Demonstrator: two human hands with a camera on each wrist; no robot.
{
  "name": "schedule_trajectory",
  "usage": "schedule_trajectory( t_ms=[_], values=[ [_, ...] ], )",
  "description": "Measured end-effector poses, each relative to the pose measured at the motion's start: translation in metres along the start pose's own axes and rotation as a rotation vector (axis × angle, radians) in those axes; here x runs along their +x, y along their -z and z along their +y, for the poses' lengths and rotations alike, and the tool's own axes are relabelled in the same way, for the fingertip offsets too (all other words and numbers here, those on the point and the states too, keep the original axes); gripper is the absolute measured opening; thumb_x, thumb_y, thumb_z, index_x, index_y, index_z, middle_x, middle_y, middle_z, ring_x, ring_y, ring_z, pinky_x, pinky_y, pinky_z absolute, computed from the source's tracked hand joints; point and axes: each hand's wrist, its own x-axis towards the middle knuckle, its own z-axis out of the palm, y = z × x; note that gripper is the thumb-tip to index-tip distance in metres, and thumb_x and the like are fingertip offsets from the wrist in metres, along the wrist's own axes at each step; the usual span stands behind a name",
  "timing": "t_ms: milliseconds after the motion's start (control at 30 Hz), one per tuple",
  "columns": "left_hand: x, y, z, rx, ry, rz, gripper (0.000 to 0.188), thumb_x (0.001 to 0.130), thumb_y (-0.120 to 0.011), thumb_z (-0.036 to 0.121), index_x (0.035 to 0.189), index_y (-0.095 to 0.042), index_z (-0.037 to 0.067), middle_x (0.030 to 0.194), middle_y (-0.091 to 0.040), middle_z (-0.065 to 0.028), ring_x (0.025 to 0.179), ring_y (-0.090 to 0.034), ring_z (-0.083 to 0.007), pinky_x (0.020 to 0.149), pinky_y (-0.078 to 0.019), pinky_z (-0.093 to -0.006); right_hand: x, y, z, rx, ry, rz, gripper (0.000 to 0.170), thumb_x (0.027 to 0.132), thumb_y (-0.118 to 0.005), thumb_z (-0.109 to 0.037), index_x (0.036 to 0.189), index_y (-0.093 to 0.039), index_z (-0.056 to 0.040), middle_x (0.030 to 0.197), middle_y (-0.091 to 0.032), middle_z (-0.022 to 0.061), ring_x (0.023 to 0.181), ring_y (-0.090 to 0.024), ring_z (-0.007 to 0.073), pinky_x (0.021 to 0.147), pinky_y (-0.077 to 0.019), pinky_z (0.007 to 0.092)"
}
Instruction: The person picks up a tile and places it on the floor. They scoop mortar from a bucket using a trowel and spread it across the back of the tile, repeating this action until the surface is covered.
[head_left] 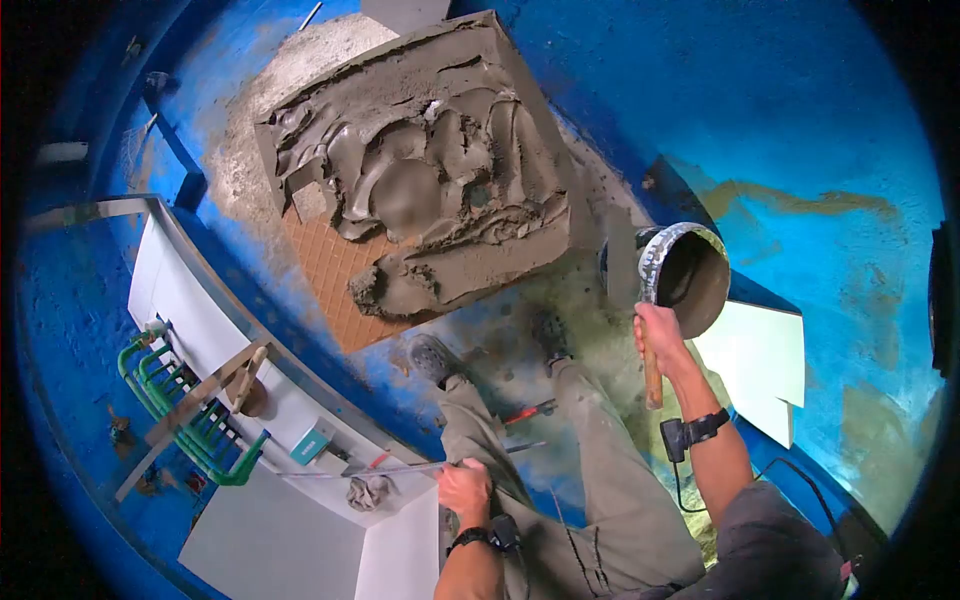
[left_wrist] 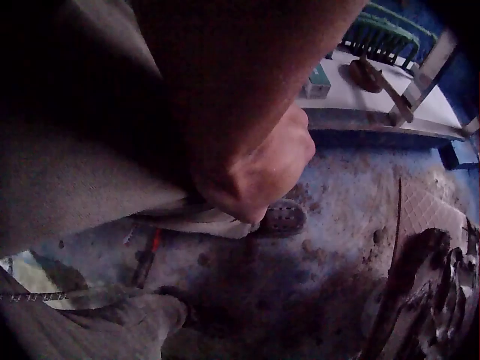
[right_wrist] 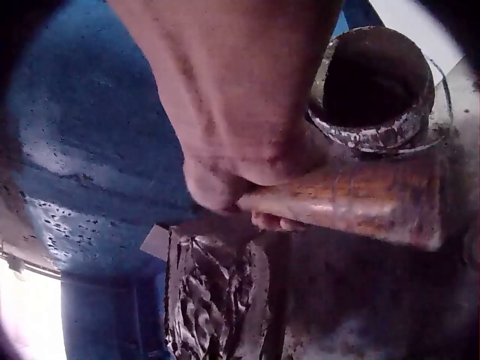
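My right hand (head_left: 662, 330) grips the wooden handle (right_wrist: 360, 199) of a flat-bladed trowel (head_left: 622, 258), its blade beside the rim of a clay-smeared bucket (head_left: 722, 285). Grey wet clay (head_left: 450, 165) lies in uneven ridges and smears over a large block, with an orange-brown gridded surface (head_left: 335, 270) exposed at its lower left. My left hand (head_left: 465, 487) is beside the trousered leg, near the white box's edge. In the left wrist view, the back of the left hand (left_wrist: 259, 169) shows curled fingers; whatever lies inside them is hidden.
At the left stands a white box (head_left: 270, 530) with a green rack (head_left: 190, 420), a wooden-handled tool (head_left: 248, 385) and a crumpled cloth (head_left: 368, 492). A red-handled tool (head_left: 530, 411) lies between the legs. A white panel (head_left: 755, 360) is behind the bucket.
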Motion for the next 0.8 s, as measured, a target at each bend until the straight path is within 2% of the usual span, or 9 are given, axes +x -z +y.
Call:
schedule_trajectory(
  t_ms=[233,300,400,467,533,600,633,700,800],
  values=[
    [0.004,-0.009,-0.013,-0.059,-0.003,-0.048,0.046,0.085,-0.064,0.038,0.108,-0.070,0.000,0.111,-0.068,-0.0207,0.100,-0.070,-0.0395,0.083,-0.0562,-0.0510,-0.013,-0.075,0.044,-0.476,0.201,-0.072,0.030,0.092,-0.071,-0.028,0.078,-0.058,-0.0049,0.059,-0.057,0.0038,0.048,-0.056,0.0163,0.046,-0.0463,0.0369],
    [0.004,-0.008,-0.013,-0.090,0.034,-0.062,0.045,0.085,-0.064,0.038,0.107,-0.071,0.000,0.110,-0.068,-0.0209,0.097,-0.071,-0.0396,0.082,-0.0565,-0.0512,-0.026,-0.121,0.057,-0.750,0.715,-0.149,0.031,0.089,-0.072,-0.031,0.084,-0.061,-0.0017,0.067,-0.066,0.0141,0.058,-0.066,0.0287,0.056,-0.0508,0.0438],
    [0.004,0.001,-0.016,-0.154,0.064,-0.048,0.046,0.085,-0.064,0.041,0.106,-0.072,0.000,0.106,-0.068,-0.0210,0.095,-0.070,-0.0411,0.084,-0.0550,-0.0521,-0.048,-0.197,0.062,-0.828,0.608,-0.221,0.025,0.088,-0.067,-0.028,0.089,-0.064,-0.0034,0.077,-0.068,0.0232,0.077,-0.067,0.0446,0.069,-0.0529,0.0496],
    [0.007,-0.002,-0.024,-0.180,0.070,-0.066,0.045,0.085,-0.063,0.039,0.105,-0.072,-0.001,0.108,-0.068,-0.0210,0.094,-0.071,-0.0404,0.083,-0.0559,-0.0516,-0.041,-0.241,0.092,-0.784,0.673,-0.151,0.030,0.089,-0.066,-0.030,0.090,-0.064,0.0003,0.083,-0.069,0.0256,0.081,-0.068,0.0460,0.073,-0.0529,0.0510],
    [0.012,0.000,-0.029,-0.209,0.069,-0.080,0.044,0.086,-0.063,0.037,0.104,-0.072,-0.001,0.109,-0.067,-0.0210,0.093,-0.071,-0.0397,0.082,-0.0569,-0.0511,-0.016,-0.287,0.153,-0.596,0.463,-0.143,0.030,0.091,-0.065,-0.030,0.090,-0.064,0.0002,0.083,-0.069,0.0255,0.079,-0.068,0.0443,0.073,-0.0524,0.0508],
    [0.015,0.008,-0.035,-0.240,0.105,-0.110,0.044,0.087,-0.061,0.037,0.105,-0.072,-0.002,0.111,-0.067,-0.0211,0.095,-0.071,-0.0391,0.082,-0.0565,-0.0507,-0.026,-0.333,0.192,-0.547,0.594,-0.104,0.027,0.094,-0.063,-0.027,0.089,-0.060,-0.0009,0.072,-0.066,0.0228,0.064,-0.068,0.0393,0.062,-0.0524,0.0497],
    [0.018,0.007,-0.039,-0.253,0.115,-0.117,0.044,0.087,-0.061,0.037,0.105,-0.072,-0.002,0.111,-0.067,-0.0211,0.095,-0.071,-0.0391,0.082,-0.0565,-0.0507,-0.069,-0.350,0.161,-0.418,0.364,-0.238,0.026,0.096,-0.062,-0.026,0.089,-0.057,-0.0013,0.063,-0.062,0.0182,0.047,-0.063,0.0318,0.047,-0.0497,0.0451],
    [0.019,0.003,-0.047,-0.292,0.105,-0.129,0.044,0.088,-0.060,0.037,0.106,-0.071,-0.002,0.112,-0.066,-0.0210,0.096,-0.071,-0.0386,0.082,-0.0560,-0.0502,-0.080,-0.370,0.168,-0.439,0.407,-0.329,0.026,0.099,-0.057,-0.022,0.086,-0.049,-0.0013,0.056,-0.054,0.0095,0.040,-0.057,0.0192,0.037,-0.0444,0.0376],
    [0.024,0.005,-0.051,-0.295,0.133,-0.147,0.044,0.088,-0.060,0.036,0.106,-0.071,-0.002,0.112,-0.066,-0.0205,0.095,-0.071,-0.0384,0.083,-0.0557,-0.0496,-0.080,-0.381,0.162,-0.569,0.398,-0.364,0.026,0.099,-0.057,-0.022,0.086,-0.049,-0.0015,0.057,-0.055,0.0094,0.041,-0.057,0.0193,0.037,-0.0450,0.0375]
  ],
)
